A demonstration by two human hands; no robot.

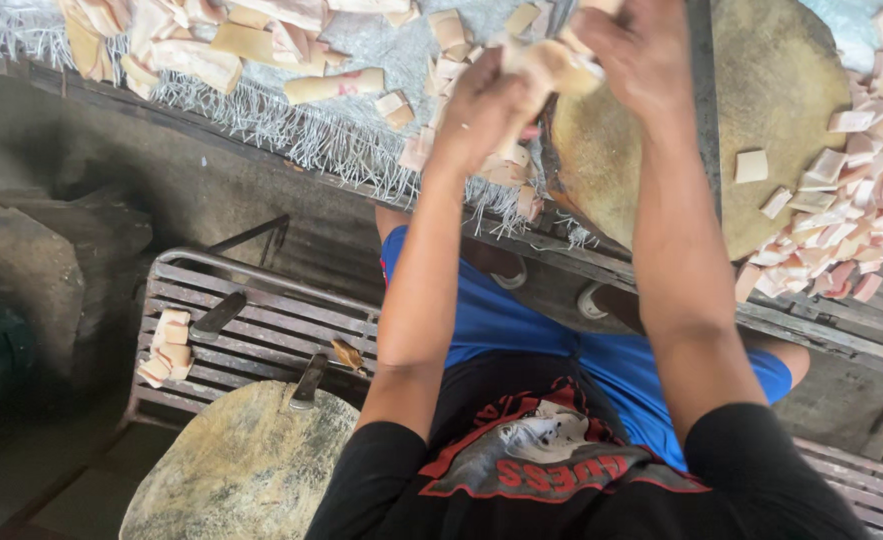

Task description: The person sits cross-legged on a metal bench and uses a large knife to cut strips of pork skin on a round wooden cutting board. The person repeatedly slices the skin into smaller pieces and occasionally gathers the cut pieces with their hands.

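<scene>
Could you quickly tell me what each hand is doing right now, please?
Left hand: closed on a pale meat strip.
Right hand: closed on the same strip.

Meat pieces (pixel 851 200) on chopping block (pixel 661 160)

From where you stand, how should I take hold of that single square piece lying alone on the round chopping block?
Pinch the square piece across two opposite flat edges, coming straight down from above. It lies flat on the bare round block with clear space on every side, apart from the cut pile at the block's right edge. The right hand is nearer than the left hand.
</scene>
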